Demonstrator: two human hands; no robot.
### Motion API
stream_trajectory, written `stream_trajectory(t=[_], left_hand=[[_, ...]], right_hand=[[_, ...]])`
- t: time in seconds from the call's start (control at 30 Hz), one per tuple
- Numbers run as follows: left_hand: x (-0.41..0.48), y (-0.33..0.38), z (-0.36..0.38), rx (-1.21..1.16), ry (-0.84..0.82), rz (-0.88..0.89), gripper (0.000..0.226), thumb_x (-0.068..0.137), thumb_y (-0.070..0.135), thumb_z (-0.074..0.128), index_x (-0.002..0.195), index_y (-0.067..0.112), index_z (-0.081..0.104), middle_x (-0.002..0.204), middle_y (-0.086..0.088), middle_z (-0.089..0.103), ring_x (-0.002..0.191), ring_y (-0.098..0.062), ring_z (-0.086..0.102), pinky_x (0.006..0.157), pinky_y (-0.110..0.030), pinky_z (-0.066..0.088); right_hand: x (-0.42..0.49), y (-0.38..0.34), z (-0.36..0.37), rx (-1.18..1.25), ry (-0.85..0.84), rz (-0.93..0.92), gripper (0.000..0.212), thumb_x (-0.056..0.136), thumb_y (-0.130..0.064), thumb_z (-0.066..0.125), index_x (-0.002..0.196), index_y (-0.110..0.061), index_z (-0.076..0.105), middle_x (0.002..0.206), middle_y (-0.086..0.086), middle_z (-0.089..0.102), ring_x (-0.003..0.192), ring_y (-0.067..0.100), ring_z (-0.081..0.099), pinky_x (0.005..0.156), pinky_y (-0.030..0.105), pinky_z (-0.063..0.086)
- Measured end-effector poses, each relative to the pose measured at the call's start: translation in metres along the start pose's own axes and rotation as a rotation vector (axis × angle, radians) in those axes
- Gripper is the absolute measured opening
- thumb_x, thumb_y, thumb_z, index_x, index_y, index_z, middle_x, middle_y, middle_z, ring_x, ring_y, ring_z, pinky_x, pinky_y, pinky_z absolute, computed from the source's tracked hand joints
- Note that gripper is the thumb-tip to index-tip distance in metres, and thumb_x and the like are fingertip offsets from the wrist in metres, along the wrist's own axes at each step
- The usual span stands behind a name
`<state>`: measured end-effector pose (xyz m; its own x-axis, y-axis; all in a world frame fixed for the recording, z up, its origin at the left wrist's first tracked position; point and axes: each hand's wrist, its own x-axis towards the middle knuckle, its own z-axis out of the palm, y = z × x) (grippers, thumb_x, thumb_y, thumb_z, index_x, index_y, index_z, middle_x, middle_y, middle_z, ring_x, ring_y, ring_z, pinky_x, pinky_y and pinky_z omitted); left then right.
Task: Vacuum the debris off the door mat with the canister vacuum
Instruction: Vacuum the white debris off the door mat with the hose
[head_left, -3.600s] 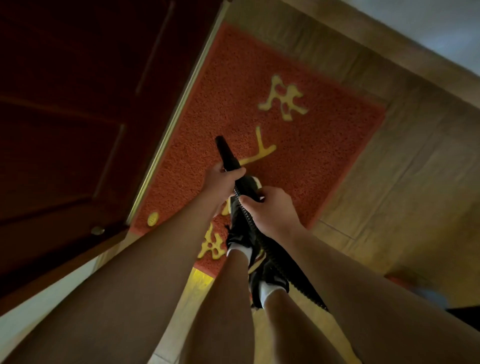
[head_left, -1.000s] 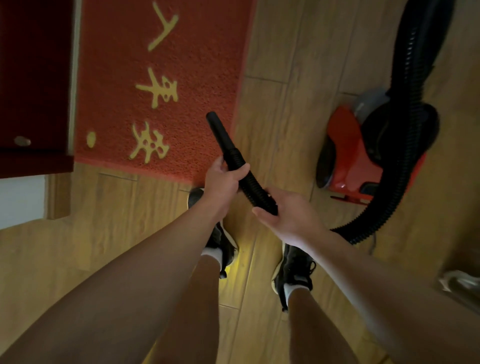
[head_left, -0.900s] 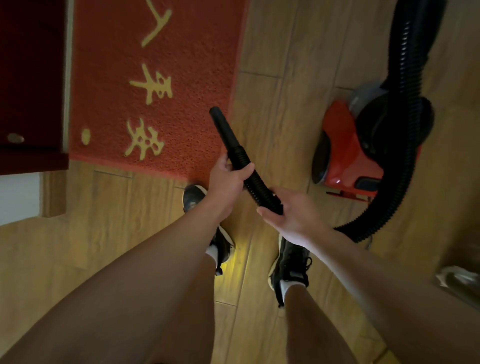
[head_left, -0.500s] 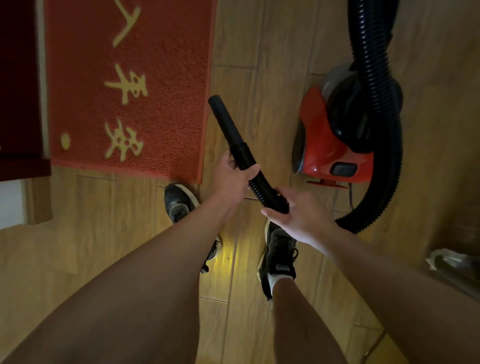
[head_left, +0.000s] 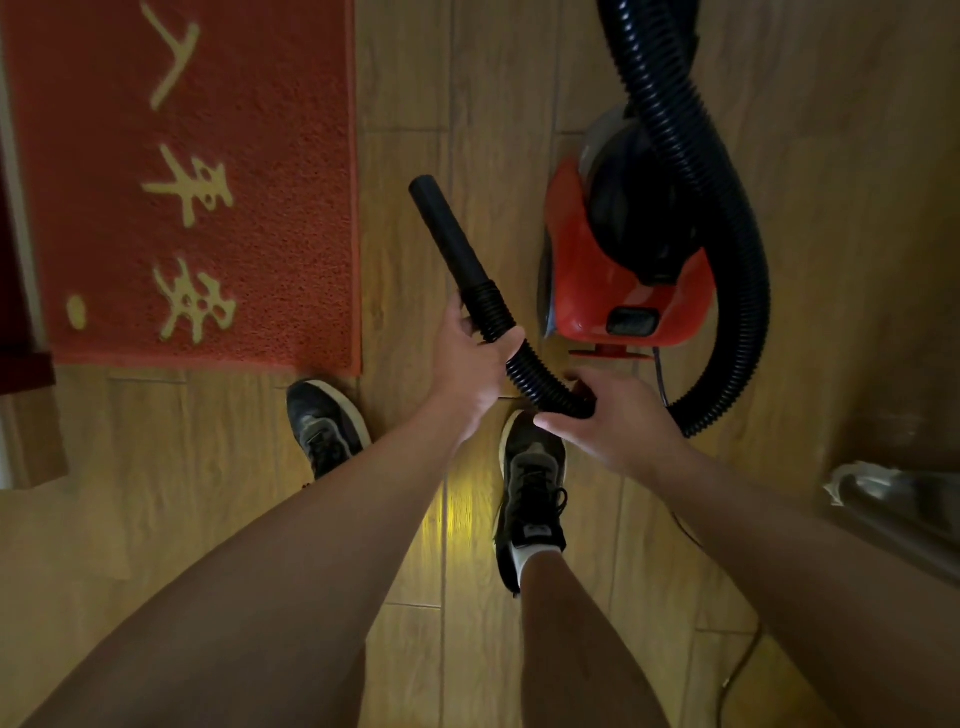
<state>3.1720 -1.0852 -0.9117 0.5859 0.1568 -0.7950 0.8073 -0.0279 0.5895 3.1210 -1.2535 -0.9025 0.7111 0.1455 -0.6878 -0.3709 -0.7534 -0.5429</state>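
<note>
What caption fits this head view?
Left hand and right hand grip the hose between mat and canister.

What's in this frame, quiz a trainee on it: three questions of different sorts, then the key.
1. True or false: the nozzle is above the mat.
2. Which hand holds the hose nearer the nozzle? A) left hand B) right hand
3. Fill in: the body of the vacuum is mostly ____.
Key: 1 false, it is above the wood floor; 2 A; 3 red.
</note>
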Motion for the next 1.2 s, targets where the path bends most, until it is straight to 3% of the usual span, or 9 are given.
stream_trajectory(t=[0.1, 0.23, 0.33, 0.43, 0.6, 0.8, 0.97, 1.2], left_hand=[[0.000, 0.001, 0.005, 0.012, -0.013, -0.004, 0.063, 0.093, 0.007, 0.071, 0.145, 0.030, 0.045, 0.127, -0.002, 0.064, 0.115, -0.023, 0.066, 0.100, -0.050, 0.056], [0.001, 0.002, 0.010, 0.006, -0.020, -0.013, 0.069, 0.094, 0.005, 0.071, 0.150, 0.028, 0.040, 0.127, -0.001, 0.063, 0.113, -0.021, 0.067, 0.099, -0.048, 0.057], [0.001, 0.001, 0.012, 0.019, -0.036, -0.005, 0.068, 0.093, 0.005, 0.071, 0.148, 0.030, 0.041, 0.127, -0.003, 0.062, 0.112, -0.022, 0.067, 0.099, -0.048, 0.057], [0.002, -0.002, 0.017, 0.044, -0.048, 0.008, 0.064, 0.093, 0.005, 0.071, 0.144, 0.033, 0.044, 0.122, -0.003, 0.066, 0.113, -0.023, 0.067, 0.099, -0.049, 0.057], [0.003, -0.004, 0.027, 0.047, -0.073, 0.008, 0.067, 0.093, 0.005, 0.071, 0.148, 0.030, 0.043, 0.118, -0.001, 0.066, 0.110, -0.020, 0.067, 0.099, -0.045, 0.057], [0.010, -0.005, 0.033, 0.049, -0.075, 0.010, 0.070, 0.093, 0.004, 0.071, 0.151, 0.030, 0.040, 0.122, -0.003, 0.065, 0.108, -0.023, 0.069, 0.094, -0.043, 0.060], [0.013, -0.005, 0.036, 0.062, -0.079, 0.012, 0.069, 0.094, 0.003, 0.069, 0.151, 0.028, 0.039, 0.117, 0.001, 0.065, 0.101, -0.014, 0.068, 0.080, -0.023, 0.057], [0.017, -0.009, 0.038, 0.066, -0.087, -0.006, 0.066, 0.093, 0.001, 0.070, 0.148, 0.027, 0.043, 0.113, 0.000, 0.066, 0.097, -0.016, 0.069, 0.079, -0.025, 0.059]], right_hand=[[0.001, 0.005, -0.007, 0.035, 0.056, 0.055, 0.066, 0.080, -0.062, 0.073, 0.131, -0.022, 0.061, 0.100, -0.008, 0.063, 0.089, 0.012, 0.061, 0.080, 0.035, 0.054], [0.006, 0.013, -0.018, 0.142, 0.229, 0.171, 0.058, 0.084, -0.055, 0.073, 0.130, -0.023, 0.059, 0.104, -0.010, 0.062, 0.087, 0.007, 0.059, 0.075, 0.029, 0.048], [0.013, 0.020, -0.026, 0.265, 0.365, 0.256, 0.057, 0.089, -0.045, 0.073, 0.134, -0.017, 0.055, 0.118, -0.005, 0.064, 0.097, 0.011, 0.062, 0.084, 0.029, 0.050], [0.023, 0.028, -0.029, 0.282, 0.441, 0.293, 0.063, 0.090, -0.043, 0.073, 0.138, -0.010, 0.048, 0.130, 0.004, 0.060, 0.113, 0.021, 0.063, 0.096, 0.037, 0.052], [0.037, 0.034, -0.029, 0.262, 0.478, 0.379, 0.071, 0.094, -0.040, 0.069, 0.147, -0.005, 0.037, 0.141, 0.014, 0.052, 0.125, 0.031, 0.056, 0.101, 0.039, 0.048], [0.050, 0.039, -0.031, 0.242, 0.497, 0.426, 0.069, 0.091, -0.039, 0.072, 0.141, -0.004, 0.040, 0.134, 0.016, 0.057, 0.119, 0.034, 0.060, 0.100, 0.045, 0.051], [0.056, 0.037, -0.031, 0.266, 0.528, 0.467, 0.066, 0.089, -0.036, 0.075, 0.138, -0.005, 0.042, 0.134, 0.014, 0.058, 0.119, 0.032, 0.061, 0.100, 0.041, 0.052], [0.061, 0.038, -0.032, 0.255, 0.533, 0.506, 0.069, 0.088, -0.034, 0.077, 0.140, -0.004, 0.042, 0.137, 0.014, 0.058, 0.123, 0.031, 0.059, 0.104, 0.038, 0.048]])
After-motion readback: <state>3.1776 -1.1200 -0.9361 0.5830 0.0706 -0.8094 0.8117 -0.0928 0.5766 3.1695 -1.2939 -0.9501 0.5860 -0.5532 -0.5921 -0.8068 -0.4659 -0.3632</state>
